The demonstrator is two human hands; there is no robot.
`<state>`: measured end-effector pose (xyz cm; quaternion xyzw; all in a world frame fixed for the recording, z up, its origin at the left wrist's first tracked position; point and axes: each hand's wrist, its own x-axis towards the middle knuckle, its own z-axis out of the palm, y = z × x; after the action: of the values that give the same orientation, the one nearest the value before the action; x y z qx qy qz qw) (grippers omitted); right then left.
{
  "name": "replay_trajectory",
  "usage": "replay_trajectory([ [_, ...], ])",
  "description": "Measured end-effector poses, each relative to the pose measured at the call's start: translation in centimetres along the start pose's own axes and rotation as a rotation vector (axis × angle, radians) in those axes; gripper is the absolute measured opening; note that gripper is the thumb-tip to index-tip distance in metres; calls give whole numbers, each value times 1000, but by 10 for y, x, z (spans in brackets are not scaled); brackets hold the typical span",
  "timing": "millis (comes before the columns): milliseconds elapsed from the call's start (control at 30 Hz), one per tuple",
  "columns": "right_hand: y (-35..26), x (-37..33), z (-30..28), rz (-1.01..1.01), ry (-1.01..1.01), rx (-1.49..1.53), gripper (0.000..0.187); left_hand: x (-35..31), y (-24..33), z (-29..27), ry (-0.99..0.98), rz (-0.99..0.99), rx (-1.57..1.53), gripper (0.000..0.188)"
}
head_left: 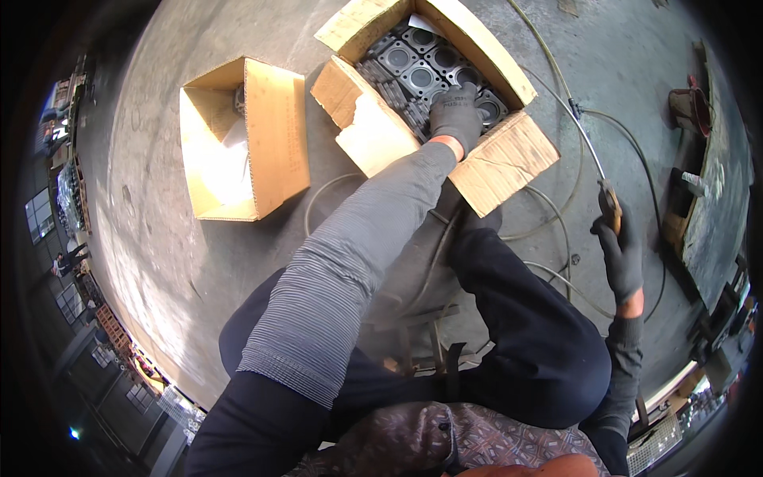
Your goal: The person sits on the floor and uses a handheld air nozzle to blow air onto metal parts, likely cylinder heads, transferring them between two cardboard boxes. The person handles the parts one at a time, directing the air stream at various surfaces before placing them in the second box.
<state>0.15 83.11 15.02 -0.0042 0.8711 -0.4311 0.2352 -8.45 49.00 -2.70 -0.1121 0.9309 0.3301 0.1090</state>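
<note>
Raised flaps ring the open cardboard box of dark metal parts, leaving entry only from above, where the gloved left hand already fills the near corner. Bare concrete floor lies open to the left, broken by a second carton. To the right, looping hoses cross the floor around the right hand, with machinery walling that side.
</note>
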Motion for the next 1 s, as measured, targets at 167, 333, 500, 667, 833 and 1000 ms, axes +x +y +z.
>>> replay_trajectory([
  [167, -17, -60, -28, 131, 7, 222, 42, -12, -6, -32, 71, -209, -1133, 30],
  [333, -65, -87, -63, 198, -93, -8, 38, -54, -16, -55, 86, -275, -1272, 33],
  [500, -102, -91, -73, 230, -15, -200, 33, -83, -25, -52, -63, -299, -1518, 29],
  [667, -102, -101, -74, -36, -15, -204, 36, -84, -19, -38, 46, -357, -1446, 29],
  [833, -90, -100, -77, 33, 48, -258, 26, -69, -23, -26, 42, -220, -1068, 34],
  [1000, -89, -85, -73, 189, 57, -95, 32, -15, -21, -3, 63, -73, -542, 41],
])
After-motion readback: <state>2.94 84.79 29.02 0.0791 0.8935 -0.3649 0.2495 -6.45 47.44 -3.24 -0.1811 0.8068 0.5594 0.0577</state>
